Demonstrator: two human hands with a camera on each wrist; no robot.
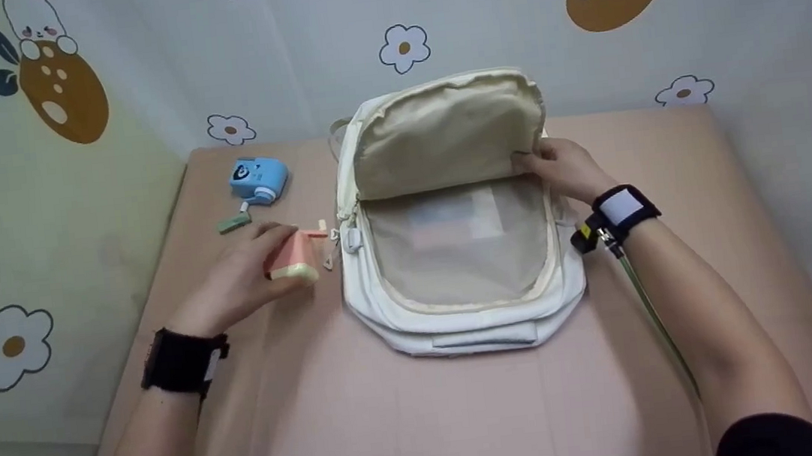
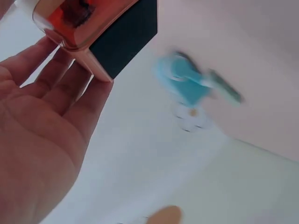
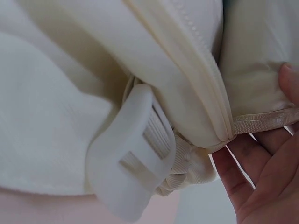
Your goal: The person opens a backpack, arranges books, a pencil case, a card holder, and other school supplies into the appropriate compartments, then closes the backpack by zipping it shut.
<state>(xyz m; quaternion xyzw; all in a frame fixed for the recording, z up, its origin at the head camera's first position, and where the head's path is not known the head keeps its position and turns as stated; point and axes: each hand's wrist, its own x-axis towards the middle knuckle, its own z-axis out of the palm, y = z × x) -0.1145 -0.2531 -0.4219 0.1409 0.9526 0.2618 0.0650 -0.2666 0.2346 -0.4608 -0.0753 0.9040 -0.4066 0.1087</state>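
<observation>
A cream backpack (image 1: 460, 313) lies flat on the pink table (image 1: 396, 425) with its front flap (image 1: 449, 136) lifted, showing a mesh pocket inside. My right hand (image 1: 558, 167) pinches the flap's right edge (image 3: 261, 122) and holds it up. Just left of the bag, my left hand (image 1: 245, 275) grips a small pink and cream box-shaped object (image 1: 292, 259); the left wrist view shows that object (image 2: 88, 28) against my fingers (image 2: 56, 88).
A blue toy camera (image 1: 259, 179) with a small green piece (image 1: 233, 223) beside it sits at the table's far left; it appears blurred (image 2: 187, 81) in the left wrist view. A white plastic strap buckle (image 3: 135, 154) hangs at the bag's side. Flower-patterned walls surround the table.
</observation>
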